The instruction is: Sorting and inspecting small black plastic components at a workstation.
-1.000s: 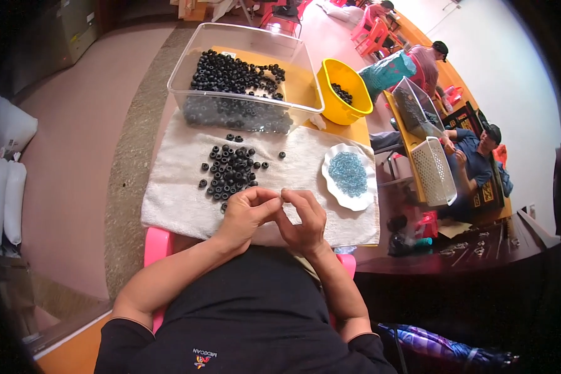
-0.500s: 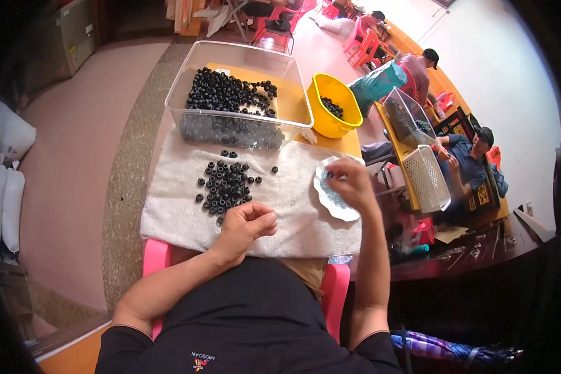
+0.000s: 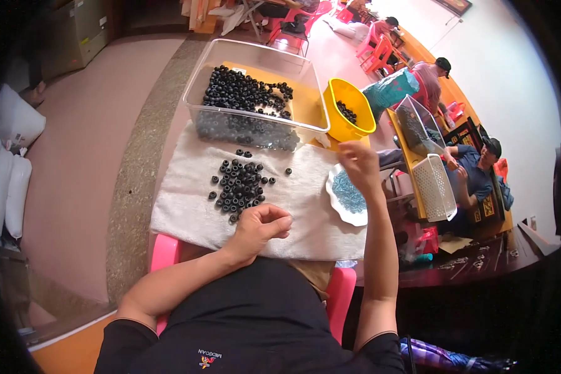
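My left hand [image 3: 262,229] rests on the white cloth [image 3: 311,212], thumb and fingertips pressed together; whatever they hold cannot be made out. Just beyond it lies a loose pile of small black ring-like parts [image 3: 240,184] with holes through them. Raised between a plate and a yellow basket [image 3: 335,129], my right hand [image 3: 358,165] has curled fingers, and anything in them is hidden. Below that hand is the white scalloped plate [image 3: 331,198], holding many tiny light-blue pieces [image 3: 349,193]. More black parts lie inside the basket.
A big clear plastic bin [image 3: 311,71] of black parts stands behind the cloth. To the right, a co-worker [image 3: 474,171] sits by a white perforated basket [image 3: 433,187] and another clear bin [image 3: 417,124]. White sacks [image 3: 19,193] stand at the left.
My right hand has moved up and away from over the plate, toward the yellow basket, uncovering the blue pieces. My left hand keeps its place by the pile. The whole view has shifted slightly.
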Motion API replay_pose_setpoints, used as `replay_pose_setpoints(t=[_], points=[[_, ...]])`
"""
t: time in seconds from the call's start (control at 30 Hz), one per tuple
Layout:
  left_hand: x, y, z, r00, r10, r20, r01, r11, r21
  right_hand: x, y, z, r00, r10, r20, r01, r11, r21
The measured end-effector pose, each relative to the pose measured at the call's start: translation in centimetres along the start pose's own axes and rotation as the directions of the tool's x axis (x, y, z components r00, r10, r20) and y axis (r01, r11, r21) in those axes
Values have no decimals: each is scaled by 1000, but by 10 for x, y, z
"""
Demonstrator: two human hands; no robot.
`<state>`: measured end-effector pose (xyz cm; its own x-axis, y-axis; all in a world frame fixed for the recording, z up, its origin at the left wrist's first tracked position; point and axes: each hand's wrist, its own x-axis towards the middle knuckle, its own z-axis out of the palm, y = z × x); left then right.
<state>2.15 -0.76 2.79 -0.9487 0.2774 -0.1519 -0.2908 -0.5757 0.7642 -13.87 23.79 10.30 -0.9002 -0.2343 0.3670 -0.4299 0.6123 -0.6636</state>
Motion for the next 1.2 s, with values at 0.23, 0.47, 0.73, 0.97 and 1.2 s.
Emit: replay_pose_setpoints(t=[0.23, 0.47, 0.73, 0.97, 1.2], points=[[-2, -4, 2, 985, 46, 165, -90, 959, 270, -24, -44, 49, 949, 18, 316, 8, 997, -81], [-6, 0, 7, 977, 53, 205, -108, 958, 266, -21, -25, 81, 935, -153, 318, 265, 900, -346], [1, -2, -2, 984, 69, 162, -108, 963, 248, -24, -25, 86, 928, -77, 364, 217, 907, -361], [5, 0, -6, 986, 133, -99, -126, 989, 75, -74, -68, 66, 949, -200, 244, 172, 976, 130], [3, -5, -6, 989, 147, 16, -148, 983, 109, -113, -90, 70, 967, -219, 132, 186, 956, 226]])
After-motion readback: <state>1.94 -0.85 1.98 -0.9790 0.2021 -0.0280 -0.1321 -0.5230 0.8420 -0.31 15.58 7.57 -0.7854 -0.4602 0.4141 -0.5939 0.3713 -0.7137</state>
